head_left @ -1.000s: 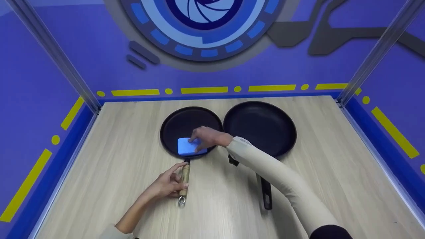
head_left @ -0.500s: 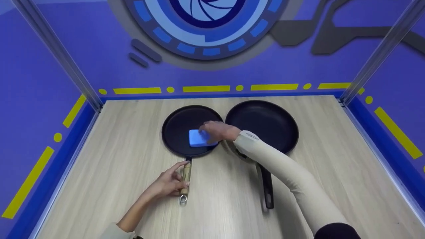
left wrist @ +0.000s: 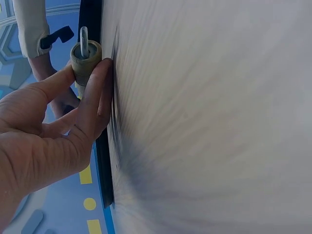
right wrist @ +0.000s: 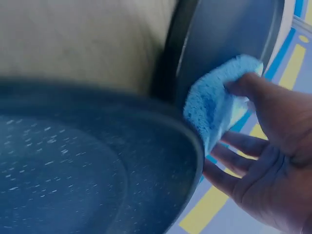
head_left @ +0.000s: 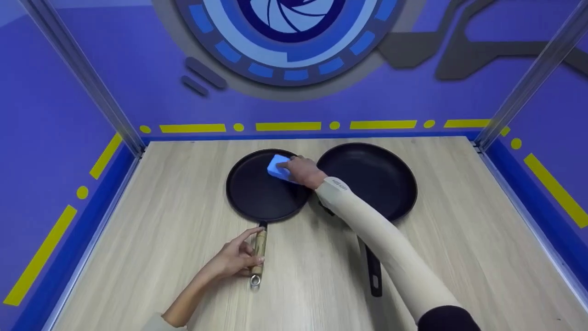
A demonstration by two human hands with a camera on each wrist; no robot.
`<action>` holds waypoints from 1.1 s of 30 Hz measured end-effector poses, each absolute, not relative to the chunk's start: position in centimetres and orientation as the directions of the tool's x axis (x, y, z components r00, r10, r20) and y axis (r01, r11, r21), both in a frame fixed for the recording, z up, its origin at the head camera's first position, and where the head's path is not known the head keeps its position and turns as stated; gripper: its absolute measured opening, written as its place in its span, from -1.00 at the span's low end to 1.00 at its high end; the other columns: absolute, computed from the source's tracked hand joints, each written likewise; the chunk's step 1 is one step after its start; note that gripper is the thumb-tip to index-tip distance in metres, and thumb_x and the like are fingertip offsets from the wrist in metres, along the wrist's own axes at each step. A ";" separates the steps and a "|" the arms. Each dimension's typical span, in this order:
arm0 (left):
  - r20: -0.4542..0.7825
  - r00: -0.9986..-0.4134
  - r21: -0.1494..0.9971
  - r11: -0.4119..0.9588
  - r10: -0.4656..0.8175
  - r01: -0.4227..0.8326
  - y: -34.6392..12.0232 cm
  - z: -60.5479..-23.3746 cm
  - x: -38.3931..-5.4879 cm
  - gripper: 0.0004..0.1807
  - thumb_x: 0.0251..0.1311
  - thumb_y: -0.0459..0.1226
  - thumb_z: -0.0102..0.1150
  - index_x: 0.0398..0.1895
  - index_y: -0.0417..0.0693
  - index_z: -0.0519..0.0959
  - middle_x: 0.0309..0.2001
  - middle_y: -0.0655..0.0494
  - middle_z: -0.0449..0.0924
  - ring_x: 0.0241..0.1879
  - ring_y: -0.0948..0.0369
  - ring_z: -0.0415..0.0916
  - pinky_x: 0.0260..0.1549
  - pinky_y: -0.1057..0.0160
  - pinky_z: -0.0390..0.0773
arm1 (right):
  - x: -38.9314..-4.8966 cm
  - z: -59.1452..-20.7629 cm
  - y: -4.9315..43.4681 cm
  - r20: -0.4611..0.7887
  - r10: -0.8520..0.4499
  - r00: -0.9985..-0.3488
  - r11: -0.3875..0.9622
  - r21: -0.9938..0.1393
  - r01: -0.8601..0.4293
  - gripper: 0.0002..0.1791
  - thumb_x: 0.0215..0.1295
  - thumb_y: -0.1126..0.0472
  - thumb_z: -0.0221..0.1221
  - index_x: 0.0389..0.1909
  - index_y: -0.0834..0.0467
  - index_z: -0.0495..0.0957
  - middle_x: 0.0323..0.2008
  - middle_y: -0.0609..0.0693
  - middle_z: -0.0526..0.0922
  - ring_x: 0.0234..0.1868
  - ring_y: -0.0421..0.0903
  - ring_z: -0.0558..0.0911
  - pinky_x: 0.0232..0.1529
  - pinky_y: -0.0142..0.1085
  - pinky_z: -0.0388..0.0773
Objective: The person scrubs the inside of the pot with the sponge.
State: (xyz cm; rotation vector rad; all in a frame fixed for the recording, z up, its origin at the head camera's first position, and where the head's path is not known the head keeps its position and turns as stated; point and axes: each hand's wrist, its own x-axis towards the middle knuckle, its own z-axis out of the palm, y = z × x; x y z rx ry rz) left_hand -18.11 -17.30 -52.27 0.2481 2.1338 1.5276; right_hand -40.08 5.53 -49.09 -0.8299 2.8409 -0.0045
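A flat black pan point(head_left: 257, 193) lies on the left with its wooden handle point(head_left: 260, 248) toward me. My left hand point(head_left: 234, 255) pinches that handle between thumb and fingers; the left wrist view shows the grip close to the handle's end with its metal ring point(left wrist: 84, 43). My right hand point(head_left: 305, 171) holds a blue sponge point(head_left: 278, 166) at the far right part of the same pan. In the right wrist view the thumb presses on one side of the sponge point(right wrist: 214, 95), with the other fingers behind it.
A deeper black frying pan point(head_left: 367, 179) stands close on the right, its black handle point(head_left: 374, 273) pointing toward me. My right forearm crosses over it. Blue patterned walls point(head_left: 294, 110) enclose the wooden table point(head_left: 312, 285) at the back and sides.
My right hand has moved the sponge from the pan's near edge up and right to its far right side. The left hand keeps its hold on the wooden handle.
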 end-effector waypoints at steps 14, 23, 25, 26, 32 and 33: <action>-0.275 -0.865 0.929 0.347 0.420 -0.127 -17.4 -52.1 -17.9 -0.13 0.28 -0.34 0.37 0.59 -0.02 0.15 -0.18 -0.02 0.50 -0.39 0.27 0.55 -0.43 0.24 0.71 | -40.9 -49.3 3.6 -0.124 -0.384 -0.915 0.922 0.004 -0.388 -0.62 0.53 0.11 0.15 0.30 -0.02 0.50 0.19 0.22 0.59 0.20 0.21 0.56 0.28 0.09 0.53; -0.277 -0.864 0.933 0.332 0.420 -0.138 -17.0 -52.3 -17.9 -0.16 0.27 -0.35 0.38 0.57 0.00 0.20 -0.21 0.01 0.48 -0.40 0.30 0.54 -0.47 0.30 0.66 | -39.8 -48.7 4.8 -0.158 -0.307 -0.939 0.950 0.001 -0.311 -0.53 0.42 0.09 0.25 0.26 0.18 0.49 0.11 0.26 0.63 0.16 0.22 0.61 0.22 0.07 0.61; -0.281 -0.863 0.932 0.335 0.419 -0.140 -17.1 -52.3 -17.8 -0.16 0.27 -0.35 0.37 0.57 0.00 0.20 -0.22 0.02 0.47 -0.41 0.29 0.53 -0.49 0.32 0.64 | -39.1 -48.8 4.9 -0.156 -0.303 -0.940 0.950 0.027 -0.311 -0.50 0.40 0.03 0.26 0.23 0.21 0.50 0.09 0.26 0.65 0.13 0.22 0.64 0.17 0.05 0.64; -0.284 -0.863 0.930 0.340 0.418 -0.141 -17.2 -52.2 -17.8 -0.16 0.28 -0.34 0.37 0.58 0.00 0.19 -0.22 0.02 0.46 -0.42 0.30 0.52 -0.50 0.33 0.62 | -38.6 -48.9 4.9 -0.155 -0.310 -0.938 0.947 0.036 -0.319 -0.49 0.40 0.01 0.26 0.22 0.23 0.50 0.08 0.27 0.66 0.11 0.22 0.65 0.15 0.05 0.66; -0.286 -0.860 0.927 0.351 0.424 -0.135 -17.4 -52.1 -17.7 -0.16 0.30 -0.33 0.35 0.58 -0.02 0.17 -0.20 0.04 0.44 -0.44 0.30 0.47 -0.50 0.34 0.60 | -35.1 -48.9 4.1 -0.107 -0.360 -0.927 0.930 0.041 -0.366 -0.46 0.30 -0.08 0.33 0.08 0.25 0.59 -0.01 0.23 0.72 0.01 0.17 0.72 0.00 -0.01 0.75; -0.284 -0.859 0.928 0.347 0.426 -0.135 -17.3 -52.1 -17.7 -0.17 0.30 -0.34 0.35 0.58 -0.03 0.17 -0.21 0.04 0.44 -0.44 0.30 0.48 -0.50 0.33 0.61 | -34.5 -49.0 3.9 -0.091 -0.370 -0.925 0.927 0.036 -0.374 -0.46 0.27 -0.09 0.35 0.06 0.25 0.60 -0.03 0.23 0.73 -0.02 0.17 0.73 -0.02 -0.01 0.75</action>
